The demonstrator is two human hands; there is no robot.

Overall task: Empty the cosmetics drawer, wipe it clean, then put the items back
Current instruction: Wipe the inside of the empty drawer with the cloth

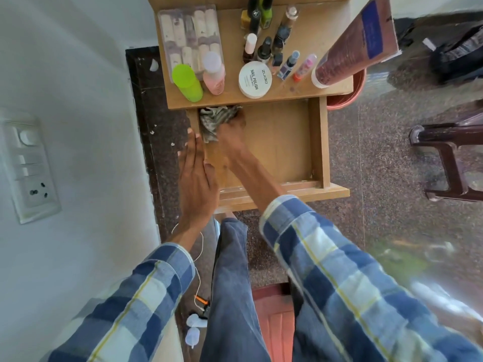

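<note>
- The drawer (317,142) stands pulled out below the tabletop (313,30), its wooden floor bare but for a cloth (213,118) bunched in the corner at about 10 o'clock.
- The right hand (231,133) presses down on the cloth; its fingers are buried in the folds, so whether they curl round the fabric or lie flat cannot be told.
- The left hand (197,168) lies flat with fingers straight and close together along the drawer's 9 o'clock wall, apparently bracing it.
- The wiping step looks under way. To do it well, the cloth probably needs working into that corner first, then drawing in overlapping strokes toward 3 o'clock and the front edge at 6 o'clock, the brace holding so the drawer does not slide.
- On the tabletop at 12 o'clock wait the removed cosmetics: a green bottle (187,83), a pink bottle (214,74), a round tin (255,79), a cluster of nail polish bottles (264,32), a clear case (189,35) and a large brown tube (352,45).
- The bottles stand close to the tabletop's near edge, so a hard shove could topple one into the drawer.
</note>
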